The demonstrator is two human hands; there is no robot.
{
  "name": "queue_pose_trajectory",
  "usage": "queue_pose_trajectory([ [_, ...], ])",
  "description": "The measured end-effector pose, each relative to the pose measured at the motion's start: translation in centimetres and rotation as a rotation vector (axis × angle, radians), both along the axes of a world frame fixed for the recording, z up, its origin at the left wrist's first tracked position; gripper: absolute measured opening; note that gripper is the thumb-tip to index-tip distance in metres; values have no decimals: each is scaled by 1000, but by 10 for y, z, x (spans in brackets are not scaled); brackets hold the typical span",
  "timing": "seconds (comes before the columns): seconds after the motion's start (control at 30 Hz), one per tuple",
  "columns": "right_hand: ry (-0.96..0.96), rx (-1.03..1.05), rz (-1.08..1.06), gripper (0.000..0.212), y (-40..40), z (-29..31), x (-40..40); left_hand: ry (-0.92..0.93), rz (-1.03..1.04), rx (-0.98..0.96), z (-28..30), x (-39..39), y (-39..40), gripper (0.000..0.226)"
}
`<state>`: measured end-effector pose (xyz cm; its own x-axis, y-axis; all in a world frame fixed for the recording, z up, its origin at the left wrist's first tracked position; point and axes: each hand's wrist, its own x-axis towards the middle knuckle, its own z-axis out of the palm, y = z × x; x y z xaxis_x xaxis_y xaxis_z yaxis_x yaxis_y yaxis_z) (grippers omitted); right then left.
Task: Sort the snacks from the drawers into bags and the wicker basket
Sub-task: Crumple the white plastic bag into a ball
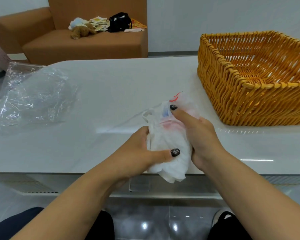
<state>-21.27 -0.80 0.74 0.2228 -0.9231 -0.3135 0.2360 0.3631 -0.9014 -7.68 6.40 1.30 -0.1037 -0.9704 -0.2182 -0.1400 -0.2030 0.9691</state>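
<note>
We've got both hands on the crumpled white plastic bag, held over the near edge of the white table. Left hand grips its lower part, thumb pressed across; right hand curls round the top, prob. to work it open for snacks. Clear bag lies far left, wicker basket sits right, empty. No snacks in view yet.
</note>
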Motion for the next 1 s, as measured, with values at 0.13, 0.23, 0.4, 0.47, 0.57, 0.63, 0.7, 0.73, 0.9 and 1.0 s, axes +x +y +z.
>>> queue_pose_trajectory([
  [0.13,-232,146,283,39,-1,5,-8,1,-74,99,5,19,-2,42],
  [0.23,-268,129,382,16,0,7,-11,3,-76,187,4,30,-1,45],
  [0.4,-177,-6,238,21,1,7,-14,77,86,218,4,34,-1,43],
  [0.47,-89,-112,108,15,3,7,-12,99,176,181,3,33,-3,44],
  [0.57,141,-399,-127,22,8,4,-7,166,281,123,2,24,-3,38],
  [0.63,329,-708,-261,29,11,1,-4,155,359,80,1,16,-5,23],
  [0.7,480,-1029,-304,32,16,-3,2,107,466,28,0,9,-7,15],
  [0.73,549,-1154,-315,35,15,-9,4,68,522,-2,-1,6,-8,13],
  [0.9,782,-1503,-168,38,-7,-29,2,10,597,-13,-2,-4,-6,11],
  [1.0,965,-1601,-103,38,-10,-34,0,209,520,90,1,-6,-4,34],
])
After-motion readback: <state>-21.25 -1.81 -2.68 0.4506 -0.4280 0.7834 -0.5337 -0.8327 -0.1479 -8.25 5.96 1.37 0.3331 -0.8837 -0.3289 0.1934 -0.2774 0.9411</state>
